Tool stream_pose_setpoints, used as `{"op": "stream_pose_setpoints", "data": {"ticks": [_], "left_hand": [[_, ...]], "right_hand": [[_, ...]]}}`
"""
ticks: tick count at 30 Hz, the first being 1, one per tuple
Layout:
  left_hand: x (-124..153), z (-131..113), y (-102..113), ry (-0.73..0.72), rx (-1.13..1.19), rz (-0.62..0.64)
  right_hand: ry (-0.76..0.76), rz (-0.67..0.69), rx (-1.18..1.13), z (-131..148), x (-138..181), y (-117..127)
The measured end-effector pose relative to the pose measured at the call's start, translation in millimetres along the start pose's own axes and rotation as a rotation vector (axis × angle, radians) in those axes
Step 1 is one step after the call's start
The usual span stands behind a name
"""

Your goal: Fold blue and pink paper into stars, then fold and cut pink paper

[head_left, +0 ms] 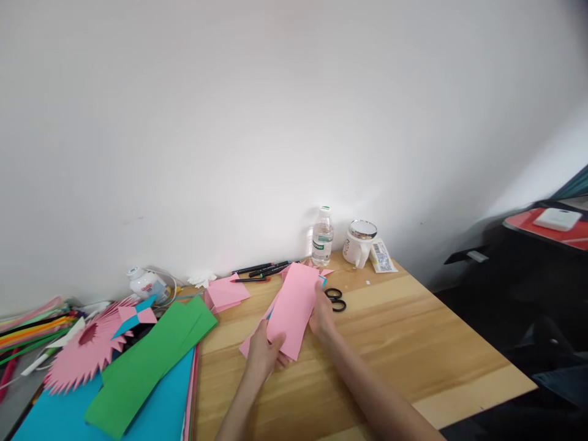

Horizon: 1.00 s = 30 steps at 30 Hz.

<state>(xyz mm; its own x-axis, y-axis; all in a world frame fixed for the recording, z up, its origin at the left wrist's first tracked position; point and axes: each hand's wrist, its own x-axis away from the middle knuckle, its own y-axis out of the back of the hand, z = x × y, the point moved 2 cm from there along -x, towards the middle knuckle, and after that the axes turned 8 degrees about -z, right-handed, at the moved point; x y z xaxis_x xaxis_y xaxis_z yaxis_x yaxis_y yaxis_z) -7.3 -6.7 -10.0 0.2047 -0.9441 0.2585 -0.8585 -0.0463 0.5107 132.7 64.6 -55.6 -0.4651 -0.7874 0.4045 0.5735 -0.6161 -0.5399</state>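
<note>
Several bundled coloured strips [32, 327] lie at the far left edge of the counter [413, 343], followed by a pink spiked paper rosette [80, 361] resting on a large blue sheet [50, 419] and overlapped by a long green sheet [147, 361]. Behind these, against the wall, stands a small white bottle [146, 283]; to its right lie a stack of pink squares [226, 293] and a row of dark pens [264, 269]. At centre, the left hand [263, 358] is closed on the near end of a long pink sheet [294, 309], thumb on top and fingers curled beneath. The right hand [323, 318] grips the sheet's right long edge, its fingers mostly hidden behind the paper. The sheet is held tilted just above the counter, over further pink and blue offcuts. It appears light, thin and flexible, likely to bow under its own weight and to crease if pinched hard. By this reading it is best held lightly at two opposite edges, as shown. Just beside the right hand lie black scissors [336, 299]. Near the wall stand a clear water bottle [323, 237], a white mug [359, 243] and a small printed packet [381, 256].
</note>
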Motion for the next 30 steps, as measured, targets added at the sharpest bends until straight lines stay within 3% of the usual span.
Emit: {"op": "stream_pose_setpoints", "data": {"ticks": [4, 6, 7, 8, 10, 11, 15, 18, 22, 27, 30], "left_hand": [[-9.3, -9.9, 23.5, -0.256, -0.396, -0.162], [-16.4, -20.1, 33.9, -0.371, -0.294, -0.177], [-19.4, -25.9, 37.8, -0.409, -0.178, -0.152], [-21.4, -32.0, 40.2, -0.436, -0.059, -0.09], [-22.2, -44.0, 42.1, -0.438, 0.107, 0.022], [-21.3, -49.4, 42.5, -0.429, 0.133, 0.005], [-14.1, -65.5, 36.6, -0.512, 0.153, -0.278], [-13.4, -69.8, 28.4, -0.598, 0.157, -0.341], [-20.8, -63.5, 36.2, -0.504, 0.25, -0.256], [-20.0, -45.2, 43.9, -0.183, 0.307, 0.138], [-14.3, -42.4, 38.7, -0.164, 0.303, 0.065]], "right_hand": [[0.039, 0.147, 0.022, 13.9, 16.6, -8.2], [0.052, 0.268, 0.022, 30.4, 27.4, -17.1], [0.075, 0.417, 0.034, 40.8, 33.7, -24.1], [0.097, 0.536, 0.036, 51.6, 39.8, -30.9], [0.132, 0.633, 0.018, 70.7, 49.4, -42.3], [0.156, 0.629, 0.006, 77.6, 52.8, -46.7], [0.241, 0.615, 0.081, 77.8, 63.4, -55.0], [0.376, 0.514, 0.123, 66.3, 68.1, -51.0], [0.388, 0.444, 0.127, 62.2, 62.8, -44.6], [0.254, 0.221, -0.119, 63.2, 36.7, -37.1], [0.134, 0.057, -0.203, 52.8, 22.6, -31.4]]}}
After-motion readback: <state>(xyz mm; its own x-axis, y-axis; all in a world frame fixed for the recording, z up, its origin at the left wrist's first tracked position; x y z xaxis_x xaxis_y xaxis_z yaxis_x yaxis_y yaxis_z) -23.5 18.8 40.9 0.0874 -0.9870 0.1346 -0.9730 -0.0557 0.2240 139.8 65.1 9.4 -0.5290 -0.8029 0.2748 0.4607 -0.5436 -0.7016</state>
